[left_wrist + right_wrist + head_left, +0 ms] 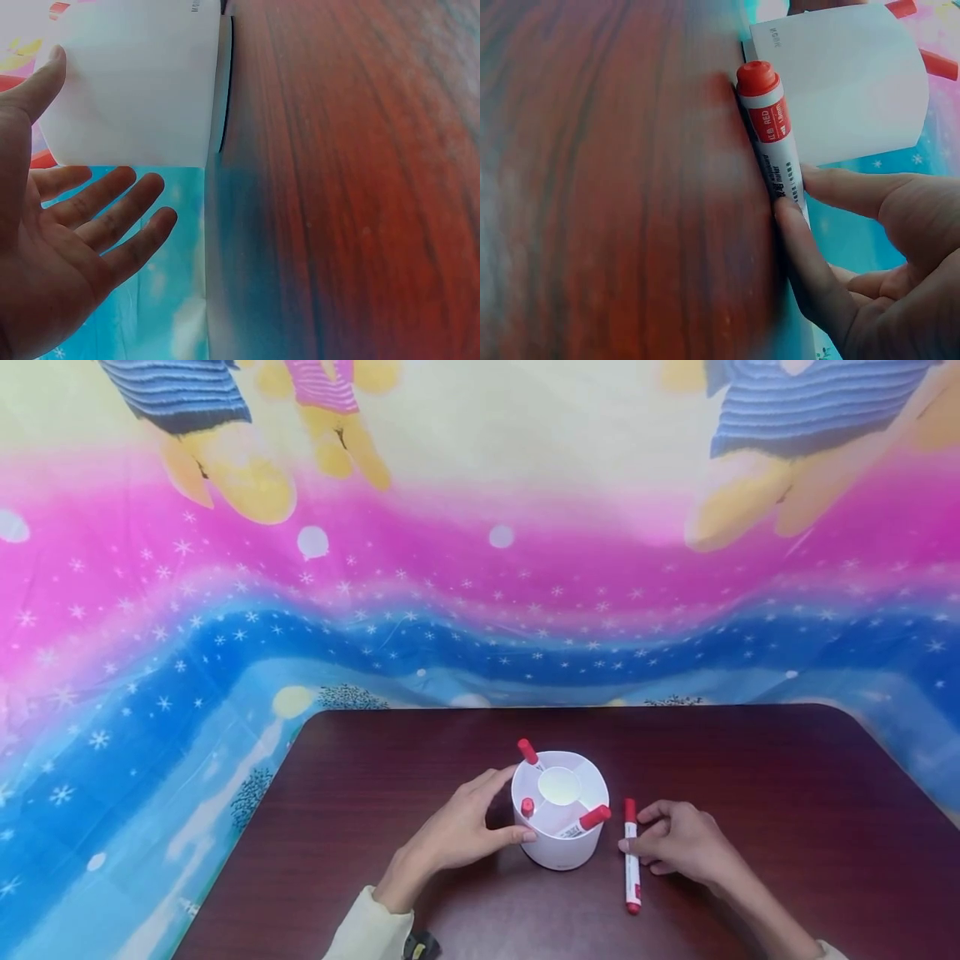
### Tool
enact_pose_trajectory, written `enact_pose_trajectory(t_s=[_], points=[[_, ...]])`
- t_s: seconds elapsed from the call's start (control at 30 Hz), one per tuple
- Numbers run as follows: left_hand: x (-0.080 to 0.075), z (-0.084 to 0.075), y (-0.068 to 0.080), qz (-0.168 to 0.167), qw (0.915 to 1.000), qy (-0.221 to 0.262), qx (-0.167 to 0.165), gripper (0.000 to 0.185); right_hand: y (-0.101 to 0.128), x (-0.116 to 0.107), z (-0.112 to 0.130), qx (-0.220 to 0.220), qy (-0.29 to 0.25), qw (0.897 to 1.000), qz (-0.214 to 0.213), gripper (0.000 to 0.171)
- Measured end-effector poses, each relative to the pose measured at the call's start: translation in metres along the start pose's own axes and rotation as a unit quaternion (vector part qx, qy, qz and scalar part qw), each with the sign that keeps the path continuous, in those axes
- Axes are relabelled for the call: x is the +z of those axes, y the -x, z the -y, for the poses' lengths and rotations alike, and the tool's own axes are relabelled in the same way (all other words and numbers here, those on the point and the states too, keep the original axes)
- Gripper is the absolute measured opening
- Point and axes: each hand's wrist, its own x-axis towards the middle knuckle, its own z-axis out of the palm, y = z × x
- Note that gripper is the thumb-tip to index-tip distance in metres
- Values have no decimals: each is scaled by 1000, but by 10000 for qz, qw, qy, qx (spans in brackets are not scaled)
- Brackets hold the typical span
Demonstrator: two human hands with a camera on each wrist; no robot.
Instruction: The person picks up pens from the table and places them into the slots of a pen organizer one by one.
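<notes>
Near the worktop's (750, 777) front edge, left hand (457, 831), fingers relaxed, steadies a white holder (558, 847). Right hand (686, 843) pinches a flat-lying marker (632, 860) beside it; lifting looks next.

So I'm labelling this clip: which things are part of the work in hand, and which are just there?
In the work:
- white holder, steadied by the left hand
- three red markers standing in it
- red marker on the table, pinched by the right hand

Just there:
- dark wooden table
- colourful cartoon cloth behind it
</notes>
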Motion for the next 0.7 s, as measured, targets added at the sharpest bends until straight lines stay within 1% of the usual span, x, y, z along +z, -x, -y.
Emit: enact_pose_trajectory(t_s=[0.13, 0.23, 0.5, 0.7], points=[[0, 0, 0, -12, 10000, -4, 45, 90, 0, -2, -1, -4, -235, 9996, 142, 57], [-1, 0, 0, -12, 10000, -11, 60, 90, 0, -4, 1, 23, -258, 9994, 232, 57], [-1, 0, -1, -2, 10000, -47, 73, 90, 0, -3, 6, 21, 174, 9998, 89, 63], [1, 2, -1, 2, 10000, -41, 61, 90, -2, -2, 8, 5, 367, 9992, 181, 67]])
